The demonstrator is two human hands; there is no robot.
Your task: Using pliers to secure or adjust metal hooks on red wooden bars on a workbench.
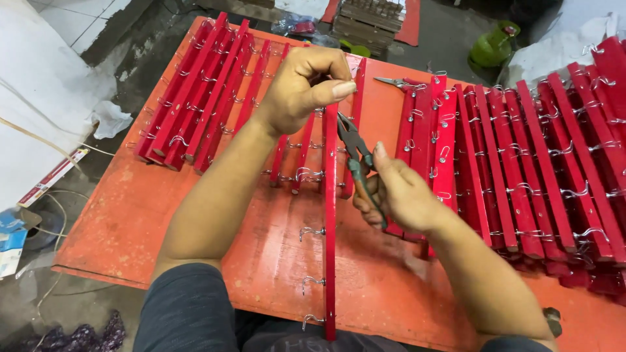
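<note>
My left hand (305, 85) grips the far end of a long red wooden strip (330, 248) that stands on edge on the red table (130, 221), with metal hooks (312, 232) sticking out of its left side. My right hand (401, 192) holds a pair of green-handled pliers (355, 156), jaws pointing up toward the strip just below my left thumb.
Stacks of red hooked strips lie at the back left (195, 91) and fill the right side (535, 169). Scissors (394, 82) rest at the table's far edge. A green gas cylinder (492, 45) and a wooden pallet stack (368, 19) stand beyond the table.
</note>
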